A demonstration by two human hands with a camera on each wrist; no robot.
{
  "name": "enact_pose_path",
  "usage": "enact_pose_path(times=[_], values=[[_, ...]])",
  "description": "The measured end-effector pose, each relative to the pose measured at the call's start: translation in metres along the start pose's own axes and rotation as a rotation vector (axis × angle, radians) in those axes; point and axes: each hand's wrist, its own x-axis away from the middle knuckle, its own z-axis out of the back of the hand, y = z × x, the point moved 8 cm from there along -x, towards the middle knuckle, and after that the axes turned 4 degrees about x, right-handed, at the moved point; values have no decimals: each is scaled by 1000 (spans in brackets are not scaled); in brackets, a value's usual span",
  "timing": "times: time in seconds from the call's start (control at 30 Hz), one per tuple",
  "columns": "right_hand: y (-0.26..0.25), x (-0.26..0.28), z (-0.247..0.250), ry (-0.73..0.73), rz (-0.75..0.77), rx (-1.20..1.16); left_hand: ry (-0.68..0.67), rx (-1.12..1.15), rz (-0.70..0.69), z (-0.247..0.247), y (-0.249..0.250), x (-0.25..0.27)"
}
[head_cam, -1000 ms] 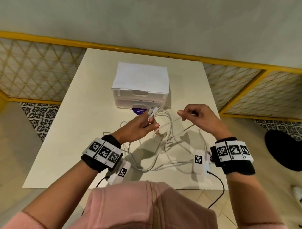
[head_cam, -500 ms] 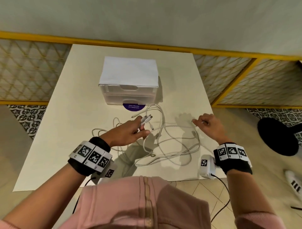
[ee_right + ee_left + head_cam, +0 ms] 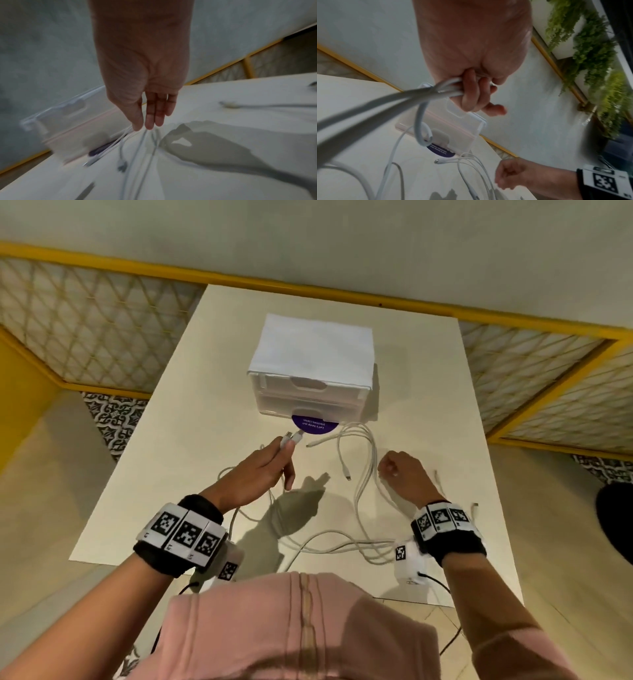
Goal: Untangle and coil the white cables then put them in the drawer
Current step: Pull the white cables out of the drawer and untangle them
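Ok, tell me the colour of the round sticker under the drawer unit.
Purple round sticker with white lettering; head view shows it best.

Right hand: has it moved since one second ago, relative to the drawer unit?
Yes. The right hand has moved nearer to the person, farther from the drawer unit, down to the white cables on the table.

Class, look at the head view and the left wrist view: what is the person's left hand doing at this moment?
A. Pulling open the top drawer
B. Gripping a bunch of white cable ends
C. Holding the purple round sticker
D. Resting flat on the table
B: the left hand has its fingers curled round several white cables, with the connector ends sticking out past the fingertips, short of the drawer unit.
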Motion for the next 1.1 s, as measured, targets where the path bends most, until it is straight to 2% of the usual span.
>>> enact_pose_path(times=[0.13, 0.3, 0.37, 0.43, 0.57, 0.77, 0.93, 1.0, 1.1], values=[[-47, -24, -43, -122, 173, 24, 108, 56, 33, 23, -9, 4], [-51, -39, -63, -58, 118, 166, 161, 66, 36, 36, -18, 6], [-56, -41, -60, -92, 111, 184, 169, 77, 42, 38, -21, 5], [-63, -41, -48, -132, 132, 177, 171, 92, 45, 38, -22, 2], [-98, -28, 12, -171, 227, -139, 173, 108, 15, 39, -15, -7], [-150, 2, 91, -139, 421, -315, 163, 151, -154, 32, 24, -27], [-171, 15, 102, -119, 490, -387, 198, 155, -250, 27, 46, -41], [-175, 17, 96, -112, 485, -410, 187, 188, -279, 21, 54, -42], [-179, 19, 92, -27, 472, -461, 133, 301, -301, 11, 64, -37]])
